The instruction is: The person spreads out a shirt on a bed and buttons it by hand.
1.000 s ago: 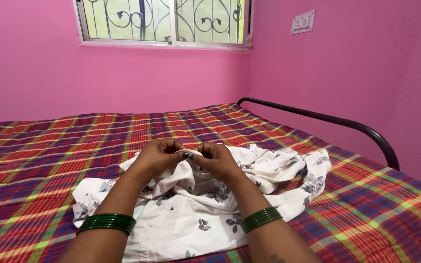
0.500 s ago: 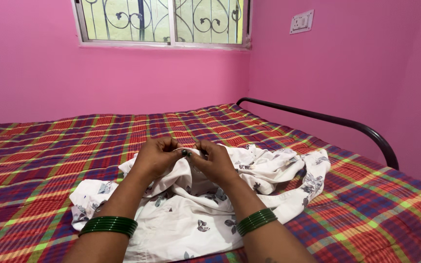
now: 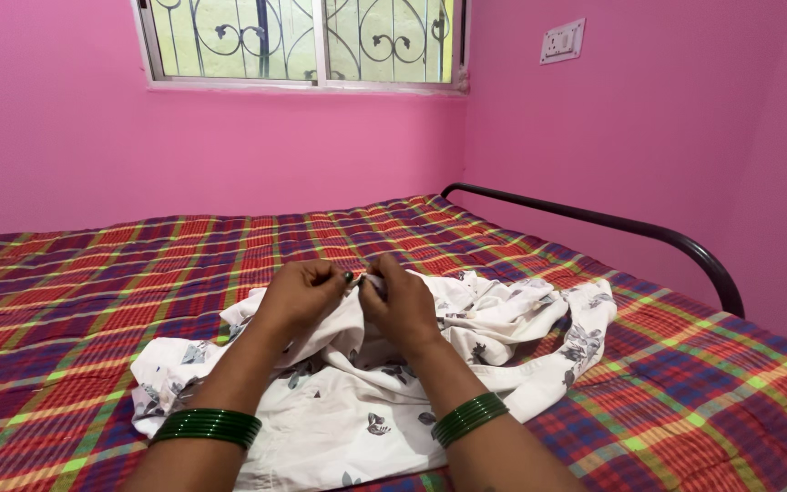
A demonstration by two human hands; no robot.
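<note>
The left hand [image 3: 301, 296] and the right hand [image 3: 403, 305] meet close together above a white garment [image 3: 366, 401] printed with small grey leaves; both are pinching a raised fold of its cloth at the top, fingers curled in and thumbs pressed against them — so each grip is closed tight on the fabric, the two nearly touching; the nails show dark green polish. Each wrist carries a stack of green bangles [image 3: 207, 426]; the forearms run up from the bottom edge of the view.

The garment lies crumpled on the bed [image 3: 66, 301], near its right-hand side; part of it spreads flat toward the viewer, while the rest bunches in loose folds to the right of the hands, with one strip trailing out toward the bed's edge. The bed is covered by a checked spread in red, purple, green and yellow; a dark curved metal rail [image 3: 612, 226] runs along its far right side.

Behind are bright pink walls; a window [image 3: 307, 41] with scrolled ironwork sits high in the far wall, and a white switch plate [image 3: 562, 41] is fixed on the right wall.
</note>
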